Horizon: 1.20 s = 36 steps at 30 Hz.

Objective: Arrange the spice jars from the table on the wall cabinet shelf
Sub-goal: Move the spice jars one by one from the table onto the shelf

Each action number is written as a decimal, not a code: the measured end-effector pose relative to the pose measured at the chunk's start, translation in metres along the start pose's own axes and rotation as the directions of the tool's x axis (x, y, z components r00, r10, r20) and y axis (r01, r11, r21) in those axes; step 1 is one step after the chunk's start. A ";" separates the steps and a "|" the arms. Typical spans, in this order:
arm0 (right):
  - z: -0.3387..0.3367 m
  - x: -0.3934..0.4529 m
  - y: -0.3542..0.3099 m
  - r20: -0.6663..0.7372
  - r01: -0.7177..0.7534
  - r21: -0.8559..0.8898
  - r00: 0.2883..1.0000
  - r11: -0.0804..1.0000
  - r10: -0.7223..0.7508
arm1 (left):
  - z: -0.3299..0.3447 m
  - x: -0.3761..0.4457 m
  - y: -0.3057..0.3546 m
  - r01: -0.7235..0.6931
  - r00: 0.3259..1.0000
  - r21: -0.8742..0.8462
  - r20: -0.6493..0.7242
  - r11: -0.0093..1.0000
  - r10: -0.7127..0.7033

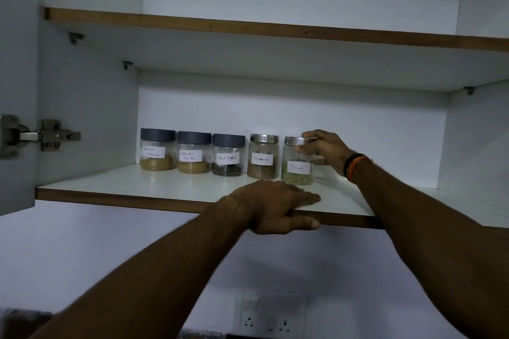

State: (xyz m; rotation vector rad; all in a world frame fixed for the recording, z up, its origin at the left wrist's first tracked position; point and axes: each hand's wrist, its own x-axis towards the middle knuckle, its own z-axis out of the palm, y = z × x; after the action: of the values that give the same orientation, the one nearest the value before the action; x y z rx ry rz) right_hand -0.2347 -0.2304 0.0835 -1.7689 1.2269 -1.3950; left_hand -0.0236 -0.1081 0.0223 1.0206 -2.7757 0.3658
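The right hand (325,150) pinched the steel lid of the upright glass fennel jar (297,161), rightmost in the far row; the left hand (275,205) gripped the white shelf (137,185) edge.

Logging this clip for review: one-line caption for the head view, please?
Right hand grips the steel-lidded glass Fennel jar, last of five labelled jars, while the left hand holds the white shelf's edge.
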 end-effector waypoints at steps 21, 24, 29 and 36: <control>0.013 0.014 0.009 -0.087 0.042 -0.038 0.995 0.998 -0.045 | 0.000 0.001 0.000 -0.006 1.000 0.010 -0.019 1.000 0.006; 0.015 0.014 0.009 -0.102 0.059 -0.054 0.993 0.997 -0.064 | 0.001 0.001 0.000 -0.005 1.000 0.016 -0.024 1.000 0.005; 0.015 0.016 0.011 -0.101 0.059 -0.099 0.992 0.993 -0.069 | 0.002 0.003 -0.003 -0.019 0.999 0.023 -0.036 1.000 0.020; 0.013 -0.017 -0.001 -0.283 0.076 -0.246 0.948 0.966 -0.147 | 0.006 0.005 -0.008 -0.021 0.997 0.081 -0.072 0.997 0.026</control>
State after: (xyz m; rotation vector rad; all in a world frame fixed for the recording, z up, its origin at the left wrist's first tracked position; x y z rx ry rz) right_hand -0.2229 -0.2158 0.0731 -1.8544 1.5222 -1.6936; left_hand -0.0224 -0.1184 0.0196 0.9719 -2.7295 0.5108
